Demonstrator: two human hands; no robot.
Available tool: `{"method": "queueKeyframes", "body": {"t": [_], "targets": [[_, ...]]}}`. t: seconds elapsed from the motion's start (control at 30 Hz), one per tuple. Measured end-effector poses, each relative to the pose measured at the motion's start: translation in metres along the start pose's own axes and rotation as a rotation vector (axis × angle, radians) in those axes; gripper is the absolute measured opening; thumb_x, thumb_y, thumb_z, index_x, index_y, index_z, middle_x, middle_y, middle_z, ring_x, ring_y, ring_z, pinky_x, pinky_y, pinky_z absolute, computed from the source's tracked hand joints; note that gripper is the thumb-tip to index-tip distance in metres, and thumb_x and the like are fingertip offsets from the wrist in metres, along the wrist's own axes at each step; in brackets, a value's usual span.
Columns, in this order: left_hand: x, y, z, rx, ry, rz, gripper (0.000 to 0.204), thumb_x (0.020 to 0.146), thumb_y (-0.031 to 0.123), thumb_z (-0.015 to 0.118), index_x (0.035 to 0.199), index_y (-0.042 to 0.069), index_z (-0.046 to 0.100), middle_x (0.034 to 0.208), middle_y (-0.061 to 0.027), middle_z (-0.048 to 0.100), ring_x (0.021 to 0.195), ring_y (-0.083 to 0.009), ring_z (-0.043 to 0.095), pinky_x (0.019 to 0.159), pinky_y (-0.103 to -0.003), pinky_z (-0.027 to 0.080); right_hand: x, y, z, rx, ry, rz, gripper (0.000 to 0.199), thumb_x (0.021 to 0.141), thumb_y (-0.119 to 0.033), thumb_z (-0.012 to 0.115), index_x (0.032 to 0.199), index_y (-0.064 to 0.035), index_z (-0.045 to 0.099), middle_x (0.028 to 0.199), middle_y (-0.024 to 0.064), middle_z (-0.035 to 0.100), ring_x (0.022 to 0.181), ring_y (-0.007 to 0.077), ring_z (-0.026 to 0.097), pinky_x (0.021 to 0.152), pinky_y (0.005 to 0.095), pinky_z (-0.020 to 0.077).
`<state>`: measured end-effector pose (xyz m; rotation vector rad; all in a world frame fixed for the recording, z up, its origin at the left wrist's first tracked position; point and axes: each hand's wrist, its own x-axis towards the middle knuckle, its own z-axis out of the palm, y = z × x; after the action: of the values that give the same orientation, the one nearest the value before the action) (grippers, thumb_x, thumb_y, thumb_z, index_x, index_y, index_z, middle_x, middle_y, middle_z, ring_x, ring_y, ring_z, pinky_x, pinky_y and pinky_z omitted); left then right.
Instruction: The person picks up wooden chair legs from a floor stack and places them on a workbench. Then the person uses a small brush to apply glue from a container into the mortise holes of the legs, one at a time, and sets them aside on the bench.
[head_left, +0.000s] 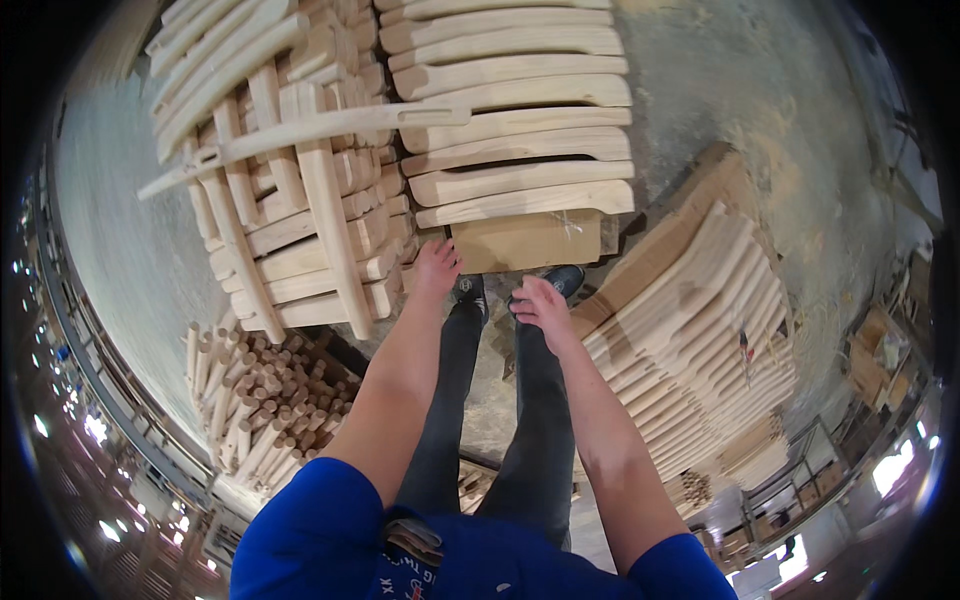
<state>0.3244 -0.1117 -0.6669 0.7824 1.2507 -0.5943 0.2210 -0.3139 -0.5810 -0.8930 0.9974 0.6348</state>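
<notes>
The left hand (437,264) is open, touching the stack of wooden chair parts (300,230). The right hand (541,305), just beside it, hangs loose, holding nothing.

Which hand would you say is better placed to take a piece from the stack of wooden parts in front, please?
Left, probably. The left hand reaches to the edge of the stack, open, at or near its lower pieces. The right hand hangs empty over the shoes, apart from any wood.
</notes>
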Motion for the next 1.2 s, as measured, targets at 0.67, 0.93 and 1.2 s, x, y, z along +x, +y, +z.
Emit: {"method": "queueKeyframes", "body": {"t": [0.67, 0.93, 1.2], "targets": [[0.112, -0.043, -0.042, -0.424, -0.242, 0.266, 0.049, 0.088, 0.053, 0.041, 0.116, 0.015, 0.055, 0.122, -0.0049, 0.055, 0.119, -0.0258, 0.047, 0.105, -0.051, 0.032, 0.137, -0.006, 0.041, 0.433, 0.221, -0.063, 0.059, 0.087, -0.041, 0.061, 0.129, -0.0089, 0.035, 0.126, 0.0067, 0.043, 0.115, 0.0211, 0.045, 0.086, 0.041, 0.045], [0.039, -0.049, -0.012, 0.733, -0.362, -0.617, 0.056, 0.087, 0.046, 0.055, 0.127, 0.007, 0.05, 0.111, -0.0065, 0.061, 0.104, -0.0177, 0.058, 0.088, -0.034, 0.048, 0.065, 0.0, 0.017, 0.423, 0.68, -0.26, 0.064, 0.091, -0.04, 0.048, 0.139, -0.0042, 0.025, 0.133, 0.0138, 0.041, 0.12, 0.0274, 0.044, 0.1, 0.0403, 0.0353], [-0.074, -0.088, 0.092, 0.909, -0.75, -0.462, 0.072, 0.08, 0.02, 0.07, 0.14, 0.008, 0.032, 0.132, -0.01, 0.048, 0.114, -0.0214, 0.053, 0.097, -0.036, 0.043, -0.021, -0.03, -0.057, 0.5, 0.474, -0.253, 0.054, 0.078, -0.01, 0.061, 0.126, -0.0011, 0.04, 0.112, 0.0143, 0.055, 0.1, 0.0231, 0.056, 0.085, 0.0363, 0.0485]]}}
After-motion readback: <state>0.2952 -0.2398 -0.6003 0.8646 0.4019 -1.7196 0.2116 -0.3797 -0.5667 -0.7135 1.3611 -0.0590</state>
